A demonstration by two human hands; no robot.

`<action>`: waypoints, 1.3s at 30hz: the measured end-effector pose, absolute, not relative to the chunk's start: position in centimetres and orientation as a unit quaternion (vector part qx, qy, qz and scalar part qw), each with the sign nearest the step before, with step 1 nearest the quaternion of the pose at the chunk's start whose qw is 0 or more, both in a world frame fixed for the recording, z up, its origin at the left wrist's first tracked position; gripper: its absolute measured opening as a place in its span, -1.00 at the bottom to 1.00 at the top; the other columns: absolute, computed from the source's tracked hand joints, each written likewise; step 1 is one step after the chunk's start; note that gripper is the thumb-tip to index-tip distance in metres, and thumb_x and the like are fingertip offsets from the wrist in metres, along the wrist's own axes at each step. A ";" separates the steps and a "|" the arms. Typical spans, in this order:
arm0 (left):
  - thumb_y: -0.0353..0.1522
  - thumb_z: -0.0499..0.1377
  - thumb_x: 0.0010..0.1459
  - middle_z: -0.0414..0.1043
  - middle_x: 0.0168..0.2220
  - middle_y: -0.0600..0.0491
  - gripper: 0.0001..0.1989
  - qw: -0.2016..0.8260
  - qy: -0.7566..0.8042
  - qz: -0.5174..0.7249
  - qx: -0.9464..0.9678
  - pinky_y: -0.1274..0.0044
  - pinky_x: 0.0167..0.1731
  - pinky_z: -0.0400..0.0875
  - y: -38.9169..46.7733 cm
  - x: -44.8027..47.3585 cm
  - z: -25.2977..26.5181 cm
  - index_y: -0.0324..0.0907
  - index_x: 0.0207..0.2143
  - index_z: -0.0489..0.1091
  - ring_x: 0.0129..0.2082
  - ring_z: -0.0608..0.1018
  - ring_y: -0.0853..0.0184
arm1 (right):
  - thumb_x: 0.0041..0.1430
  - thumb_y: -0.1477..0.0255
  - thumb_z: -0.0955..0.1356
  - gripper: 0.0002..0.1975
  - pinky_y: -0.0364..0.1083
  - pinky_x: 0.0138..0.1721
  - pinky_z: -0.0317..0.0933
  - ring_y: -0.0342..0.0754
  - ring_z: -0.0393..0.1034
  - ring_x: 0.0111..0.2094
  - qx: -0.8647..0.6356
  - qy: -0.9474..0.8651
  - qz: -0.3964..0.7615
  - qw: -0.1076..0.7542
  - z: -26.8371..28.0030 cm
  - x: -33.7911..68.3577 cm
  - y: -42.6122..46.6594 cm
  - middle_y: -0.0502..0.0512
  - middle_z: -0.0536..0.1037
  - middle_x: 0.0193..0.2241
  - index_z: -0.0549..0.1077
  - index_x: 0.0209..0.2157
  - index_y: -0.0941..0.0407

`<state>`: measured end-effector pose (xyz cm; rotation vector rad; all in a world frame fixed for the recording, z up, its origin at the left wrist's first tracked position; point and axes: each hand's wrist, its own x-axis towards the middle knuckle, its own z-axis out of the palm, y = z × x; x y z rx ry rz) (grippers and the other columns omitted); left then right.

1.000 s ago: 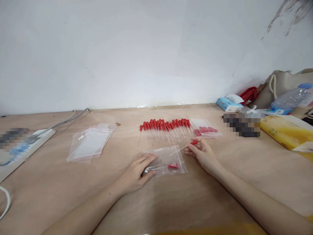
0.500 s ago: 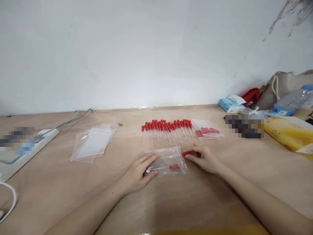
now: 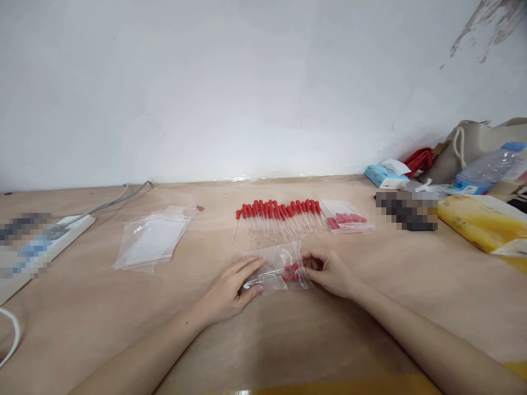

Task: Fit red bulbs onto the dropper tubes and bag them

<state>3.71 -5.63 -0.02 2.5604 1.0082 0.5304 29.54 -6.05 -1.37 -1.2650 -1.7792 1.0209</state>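
Observation:
A clear zip bag [image 3: 274, 256] lies flat on the table between my hands. Two glass droppers with red rubber bulbs are in it side by side: the nearer dropper [image 3: 290, 277] and the farther dropper [image 3: 292, 267]. My left hand [image 3: 236, 285] rests on the bag's left end, fingers stretched and thumb apart. At the bag's right, open end, my right hand [image 3: 325, 271] is closed in a pinch at the end of the farther dropper's bulb; its fingertips are partly hidden. Beyond the bag lies a row of several red-bulbed droppers [image 3: 280, 211].
Right of the row lies a filled zip bag [image 3: 349, 219] with red-bulbed droppers. Flat zip bags [image 3: 156, 238] are stacked at left, near a power strip [image 3: 76, 227]. At right are a tissue box [image 3: 385, 174], a yellow pack [image 3: 481, 222] and a plastic bottle [image 3: 489, 167].
My right hand has moved left to the bag's mouth, sliding the second dropper inside next to the first. My left hand has stayed on the bag.

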 end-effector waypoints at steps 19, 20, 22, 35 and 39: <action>-0.30 -0.02 0.20 0.18 0.09 0.00 -0.70 0.128 0.326 0.163 0.923 0.32 0.04 0.18 -5.6 3.7 0.1 -0.04 -0.03 0.29 0.10 0.22 0.23 | -0.06 0.56 0.24 -0.67 -0.04 -0.31 0.18 0.12 0.36 -0.25 -0.778 -0.602 0.035 0.174 2.0 33.7 5.4 0.36 0.45 -0.32 0.29 -0.17 0.29; -0.30 -0.03 0.20 0.18 0.09 0.00 -0.70 0.129 0.327 0.161 0.922 0.33 0.04 0.18 -5.7 3.7 0.1 -0.04 -0.03 0.29 0.10 0.22 0.24 | -0.06 0.57 0.24 -0.65 -0.03 -0.33 0.19 0.15 0.37 -0.25 -0.788 -0.594 0.045 0.157 1.9 33.5 5.9 0.39 0.44 -0.31 0.27 -0.15 0.31; -0.30 -0.03 0.20 0.17 0.10 0.00 -0.69 0.128 0.325 0.157 0.924 0.32 0.06 0.15 -5.7 3.7 0.2 -0.04 -0.01 0.27 0.10 0.22 0.24 | -0.08 0.59 0.25 -0.63 -0.01 -0.35 0.20 0.20 0.37 -0.26 -0.794 -0.589 0.057 0.143 1.7 33.3 6.6 0.44 0.43 -0.30 0.26 -0.14 0.33; -0.31 -0.05 0.21 0.13 0.13 0.04 -0.65 0.116 0.313 0.143 0.932 0.28 0.08 0.11 -5.5 3.8 0.3 -0.01 0.06 0.19 0.11 0.20 0.24 | 0.00 0.47 0.19 -0.41 -0.12 -0.54 0.22 -0.06 0.33 -0.58 -0.666 -0.576 0.208 0.426 2.3 33.1 1.4 -0.06 0.33 -0.60 -0.09 0.08 0.23; -0.29 -0.05 0.21 0.14 0.13 0.04 -0.67 0.118 0.319 0.142 0.930 0.29 0.07 0.13 -5.5 3.8 0.3 -0.02 0.03 0.22 0.11 0.19 0.23 | -0.05 0.38 0.25 -0.33 -0.17 -0.68 0.19 -0.14 0.26 -0.69 -0.565 -0.499 0.353 0.554 -0.2 32.1 -1.9 -0.21 0.21 -0.65 -0.14 0.08 0.14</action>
